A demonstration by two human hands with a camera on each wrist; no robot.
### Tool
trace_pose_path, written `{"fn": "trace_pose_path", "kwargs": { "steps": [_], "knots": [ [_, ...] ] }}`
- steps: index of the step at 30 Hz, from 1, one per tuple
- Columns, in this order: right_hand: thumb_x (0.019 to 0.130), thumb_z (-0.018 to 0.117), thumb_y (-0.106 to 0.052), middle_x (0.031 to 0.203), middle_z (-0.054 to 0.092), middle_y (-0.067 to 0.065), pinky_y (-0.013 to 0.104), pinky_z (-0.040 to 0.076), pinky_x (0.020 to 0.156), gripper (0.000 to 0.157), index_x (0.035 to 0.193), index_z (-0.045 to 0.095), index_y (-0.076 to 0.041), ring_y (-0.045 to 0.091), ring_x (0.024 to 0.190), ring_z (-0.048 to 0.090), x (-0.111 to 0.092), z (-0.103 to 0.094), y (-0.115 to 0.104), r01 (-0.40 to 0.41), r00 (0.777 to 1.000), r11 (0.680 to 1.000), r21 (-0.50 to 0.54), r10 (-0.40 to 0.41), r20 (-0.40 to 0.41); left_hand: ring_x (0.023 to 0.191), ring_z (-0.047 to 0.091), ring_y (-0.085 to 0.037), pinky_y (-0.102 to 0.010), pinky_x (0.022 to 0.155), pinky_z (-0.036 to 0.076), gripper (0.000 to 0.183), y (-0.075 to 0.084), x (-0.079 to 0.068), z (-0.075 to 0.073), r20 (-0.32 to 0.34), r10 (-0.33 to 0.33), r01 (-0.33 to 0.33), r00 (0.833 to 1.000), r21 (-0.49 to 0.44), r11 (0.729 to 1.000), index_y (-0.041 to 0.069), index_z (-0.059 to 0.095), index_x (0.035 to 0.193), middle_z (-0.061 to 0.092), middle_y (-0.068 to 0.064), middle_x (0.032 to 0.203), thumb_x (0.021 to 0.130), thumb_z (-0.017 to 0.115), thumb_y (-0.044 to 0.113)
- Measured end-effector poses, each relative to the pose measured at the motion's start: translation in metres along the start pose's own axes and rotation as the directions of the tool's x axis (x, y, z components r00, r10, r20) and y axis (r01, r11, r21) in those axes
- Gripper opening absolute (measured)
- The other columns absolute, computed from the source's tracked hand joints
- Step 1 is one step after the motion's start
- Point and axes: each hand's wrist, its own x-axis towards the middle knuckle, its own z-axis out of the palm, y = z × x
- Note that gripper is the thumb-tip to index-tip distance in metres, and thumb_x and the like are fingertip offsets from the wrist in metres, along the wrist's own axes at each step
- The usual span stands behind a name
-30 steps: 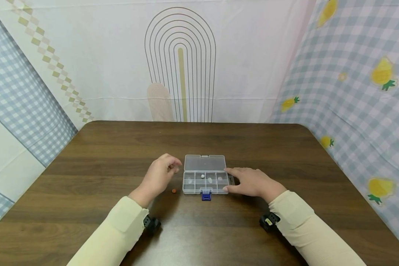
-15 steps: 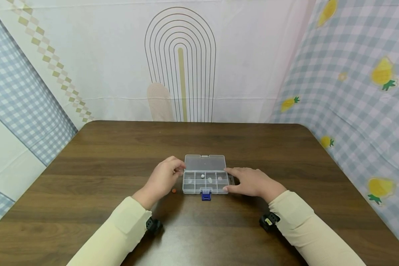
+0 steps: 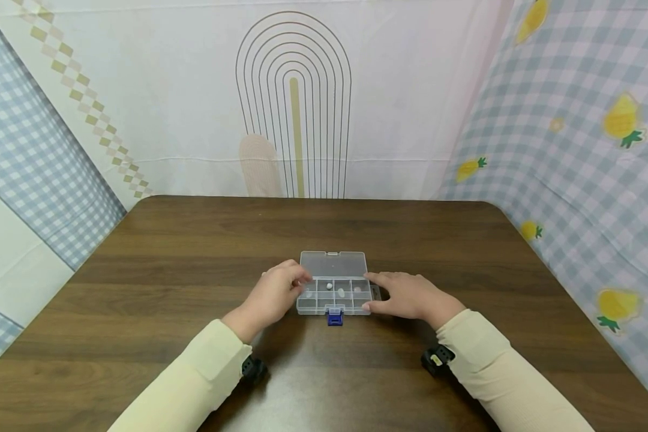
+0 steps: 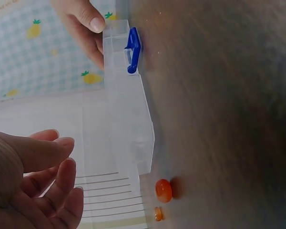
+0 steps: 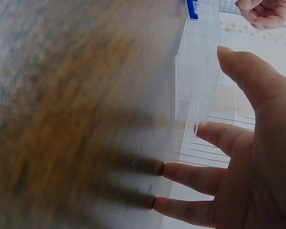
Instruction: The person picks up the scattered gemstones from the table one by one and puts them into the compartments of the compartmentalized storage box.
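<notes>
A clear plastic compartment box (image 3: 325,303) lies with its lid (image 3: 333,264) folded back and its blue latch (image 3: 335,318) toward me. Its compartments hold a white bead (image 3: 329,286), a pale bead (image 3: 341,293) and a pinkish bead (image 3: 357,290). My left hand (image 3: 272,293) hovers over the box's left end, thumb close to the bent fingers; whether something tiny sits between them is hidden. With fairly straight fingers, my right hand (image 3: 413,296) touches the box's right end, thumb at the front corner and index finger by the hinge; other fingertips (image 5: 163,168) rest on the table.
Beside the box's left end, a larger orange bead (image 4: 164,191) and a smaller orange bead (image 4: 158,213) lie on the wooden table (image 3: 205,234). The head view has both hidden by my left hand. A printed cloth (image 3: 394,108) hangs behind the table.
My left hand has moved right from beside the box to over its left compartments, now covering the orange bead in the head view. My right hand and the box stay put.
</notes>
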Motion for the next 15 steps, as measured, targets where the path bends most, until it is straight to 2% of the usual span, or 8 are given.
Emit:
{"fn": "trace_pose_path", "kwargs": {
  "steps": [5,15],
  "knots": [
    [0.088,0.053,-0.064,0.146,0.045,0.014,0.061,0.037,0.100,0.076,0.148,0.041,-0.018,0.037,0.132,0.044,0.0002,0.0003,0.0001,-0.004,1.000,1.000,0.003,0.004,0.002,0.081,0.064,-0.020,-0.031,0.073,0.053,0.018,-0.0008,0.0003,0.0036,0.019,0.031,-0.031,0.999,-0.001,1.000,0.003,0.070,0.091,0.064,-0.004,0.090,0.081,0.066,-0.011],
    [0.088,0.053,-0.065,0.146,0.045,0.013,0.062,0.036,0.100,0.077,0.148,0.041,-0.018,0.036,0.132,0.044,0.0001,0.0005,0.0002,-0.002,1.000,1.000,0.008,0.002,0.000,0.085,0.064,-0.020,-0.033,0.076,0.053,0.017,0.0001,0.0001,0.0086,0.064,0.023,-0.025,0.998,0.021,0.999,0.005,0.070,0.093,0.063,-0.002,0.092,0.084,0.066,-0.008]
  ]
}}
